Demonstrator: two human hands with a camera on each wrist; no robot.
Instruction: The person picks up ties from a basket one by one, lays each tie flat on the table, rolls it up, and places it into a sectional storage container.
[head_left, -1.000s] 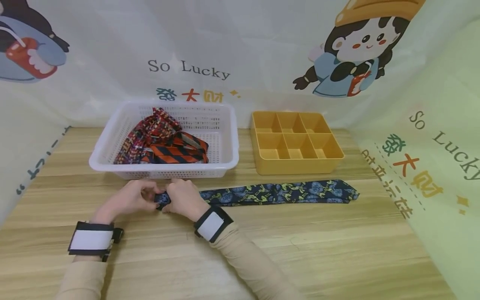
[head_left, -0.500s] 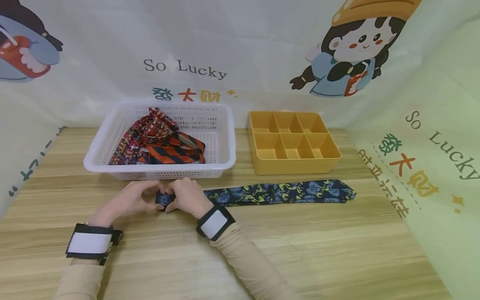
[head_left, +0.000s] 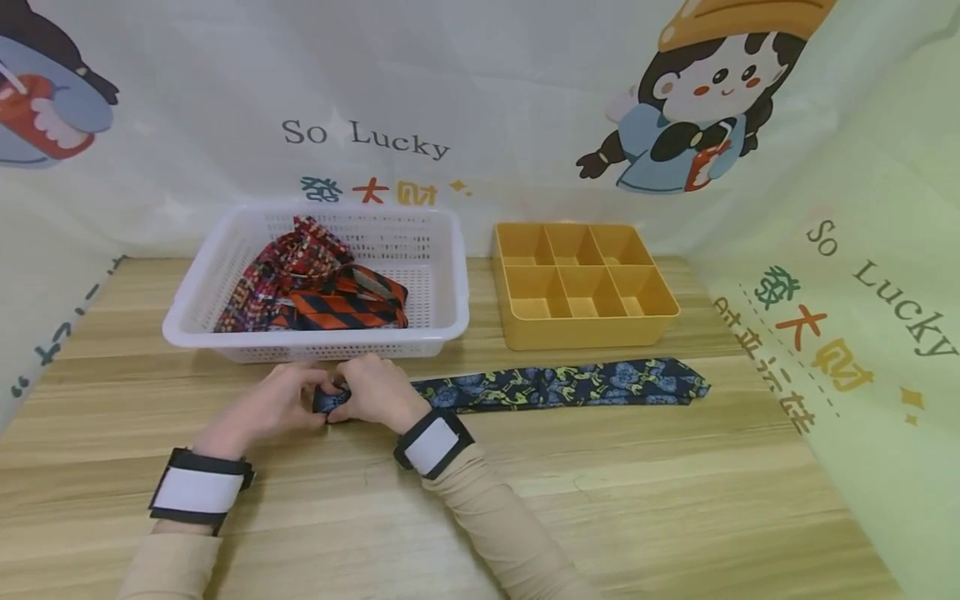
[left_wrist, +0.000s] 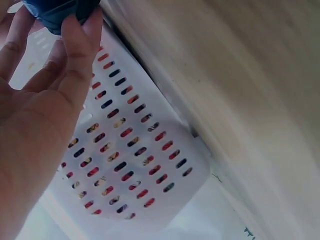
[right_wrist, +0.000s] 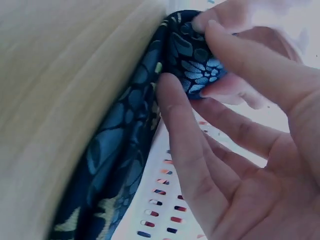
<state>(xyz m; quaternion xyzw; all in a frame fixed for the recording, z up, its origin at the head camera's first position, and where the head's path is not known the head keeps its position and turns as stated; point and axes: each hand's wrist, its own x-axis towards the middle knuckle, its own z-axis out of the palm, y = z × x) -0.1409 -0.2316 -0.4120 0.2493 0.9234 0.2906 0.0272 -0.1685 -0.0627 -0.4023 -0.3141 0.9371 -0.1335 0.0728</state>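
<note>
Seemingly soft, light, a tie (head_left: pixel 558 387) is pinched sensibly at its rolled end (right_wrist: pixel 196 71) by left grip (head_left: pixel 268 408) and right grip (head_left: pixel 378 394).

Basket (head_left: pixel 315 339) ctr-left of frame, cloths (head_left: pixel 348 307) in its left & mid part. Box (head_left: pixel 592 333) just right of it, ctr-right. Both on table (head_left: pixel 637 500), w/ sheet (head_left: pixel 510 75) behind. Tie (head_left: pixel 558 386) lies before both, below ctr; L hand (head_left: pixel 270 408) at its left end, R hand (head_left: pixel 381 394) just right.
</note>
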